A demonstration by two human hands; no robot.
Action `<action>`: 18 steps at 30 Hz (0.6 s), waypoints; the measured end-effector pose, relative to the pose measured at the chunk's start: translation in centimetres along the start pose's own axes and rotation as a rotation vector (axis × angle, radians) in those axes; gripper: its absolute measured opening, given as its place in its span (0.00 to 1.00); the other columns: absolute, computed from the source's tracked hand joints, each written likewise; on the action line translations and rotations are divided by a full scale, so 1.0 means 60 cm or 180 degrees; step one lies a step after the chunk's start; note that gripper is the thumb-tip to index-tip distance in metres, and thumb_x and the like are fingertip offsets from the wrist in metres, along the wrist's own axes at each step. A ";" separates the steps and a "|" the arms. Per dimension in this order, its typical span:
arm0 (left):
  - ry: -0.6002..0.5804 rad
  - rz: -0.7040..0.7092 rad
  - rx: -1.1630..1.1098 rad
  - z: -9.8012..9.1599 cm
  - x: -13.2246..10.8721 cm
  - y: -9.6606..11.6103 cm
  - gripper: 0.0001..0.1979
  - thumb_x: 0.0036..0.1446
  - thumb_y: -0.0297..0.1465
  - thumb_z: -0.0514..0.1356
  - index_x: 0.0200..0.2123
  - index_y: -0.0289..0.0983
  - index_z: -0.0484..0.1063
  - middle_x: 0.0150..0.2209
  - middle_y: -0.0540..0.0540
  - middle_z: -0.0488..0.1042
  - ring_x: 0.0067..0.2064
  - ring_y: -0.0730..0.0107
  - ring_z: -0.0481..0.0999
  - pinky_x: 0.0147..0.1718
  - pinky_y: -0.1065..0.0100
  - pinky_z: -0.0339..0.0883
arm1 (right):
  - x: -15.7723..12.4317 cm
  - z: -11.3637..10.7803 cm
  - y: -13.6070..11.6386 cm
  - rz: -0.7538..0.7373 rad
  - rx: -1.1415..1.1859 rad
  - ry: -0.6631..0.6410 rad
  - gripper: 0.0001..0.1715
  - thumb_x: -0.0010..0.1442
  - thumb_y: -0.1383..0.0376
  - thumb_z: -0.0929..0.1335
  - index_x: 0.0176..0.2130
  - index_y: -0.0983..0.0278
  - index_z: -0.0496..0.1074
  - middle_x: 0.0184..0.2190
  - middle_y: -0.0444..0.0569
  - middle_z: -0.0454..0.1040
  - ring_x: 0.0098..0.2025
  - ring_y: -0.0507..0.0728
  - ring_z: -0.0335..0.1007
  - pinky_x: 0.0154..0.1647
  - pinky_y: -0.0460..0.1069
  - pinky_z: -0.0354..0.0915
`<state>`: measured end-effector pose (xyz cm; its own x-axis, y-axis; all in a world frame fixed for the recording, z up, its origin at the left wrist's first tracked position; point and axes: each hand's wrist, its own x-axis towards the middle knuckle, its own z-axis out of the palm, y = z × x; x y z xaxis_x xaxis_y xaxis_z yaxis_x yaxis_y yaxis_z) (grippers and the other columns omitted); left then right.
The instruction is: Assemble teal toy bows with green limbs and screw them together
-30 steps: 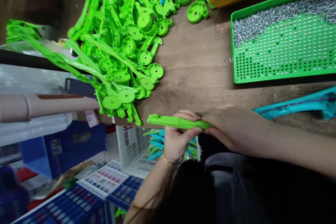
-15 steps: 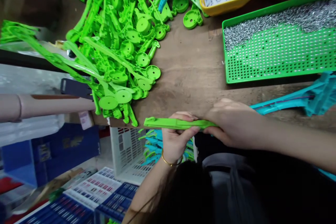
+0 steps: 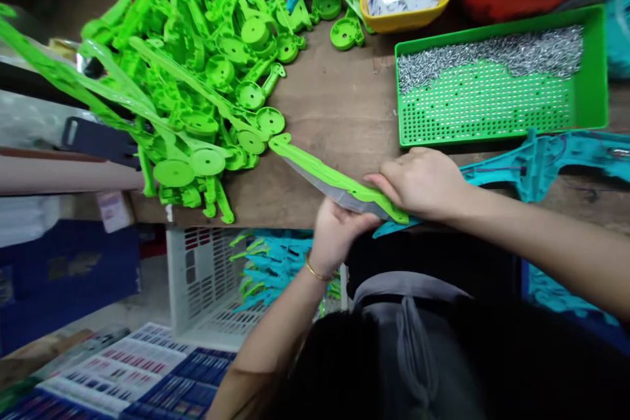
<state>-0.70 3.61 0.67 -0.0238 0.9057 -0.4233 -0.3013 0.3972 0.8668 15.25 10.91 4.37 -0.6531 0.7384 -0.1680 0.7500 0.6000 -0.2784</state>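
Note:
A long, narrow green plastic part (image 3: 322, 170) slants down to the right at the table's front edge, with a greyish face along its lower side. From below, my left hand (image 3: 339, 233) grips it near the middle, fingers closed. My right hand (image 3: 423, 184) is curled over its lower right end, thumb and fingers pressed on it; some of that end is hidden. Just under this end shows a pointed blue tip (image 3: 394, 228). Right of my right hand lies a long blue plastic part (image 3: 506, 167) with a thin dark wire along it.
Left, a heap of green parts (image 3: 211, 79) covers the wooden table (image 3: 335, 111). A green perforated tray (image 3: 585, 105) holds small metal pieces, with a yellow bin (image 3: 406, 23) of pale flat pieces and a red tub (image 3: 522, 0) behind. Below stands a white crate (image 3: 180, 282).
The green part has tilted, its left end now higher and its greyish side showing. My right hand has moved up a little. The view has shifted, bringing the tray's right end into sight.

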 end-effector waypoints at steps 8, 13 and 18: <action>0.0188 -0.0381 0.0523 0.043 -0.043 -0.031 0.13 0.44 0.36 0.71 0.26 0.33 0.75 0.25 0.48 0.78 0.28 0.70 0.76 0.30 0.69 0.74 | 0.009 0.002 -0.017 0.0215 0.0395 -0.0059 0.34 0.69 0.51 0.52 0.35 0.67 0.77 0.31 0.56 0.80 0.34 0.58 0.76 0.30 0.49 0.56; 0.0336 -0.0774 0.0361 0.026 -0.033 0.012 0.17 0.34 0.36 0.75 0.24 0.32 0.74 0.23 0.50 0.77 0.25 0.69 0.77 0.28 0.67 0.78 | 0.015 0.015 -0.038 0.0060 0.0706 0.0472 0.32 0.69 0.51 0.52 0.40 0.66 0.75 0.35 0.54 0.79 0.39 0.57 0.75 0.36 0.50 0.59; 0.0501 -0.1356 0.0439 0.003 -0.011 0.058 0.18 0.26 0.30 0.77 0.20 0.32 0.73 0.22 0.50 0.77 0.23 0.69 0.77 0.24 0.69 0.78 | -0.097 -0.021 0.014 0.0441 0.0705 0.1478 0.26 0.69 0.55 0.54 0.41 0.65 0.73 0.39 0.51 0.78 0.43 0.57 0.72 0.45 0.52 0.60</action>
<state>-1.54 4.41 3.99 -0.0730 0.6285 -0.7743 -0.1866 0.7541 0.6297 19.81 7.48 6.33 -0.3968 0.8948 0.2048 0.7530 0.4449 -0.4848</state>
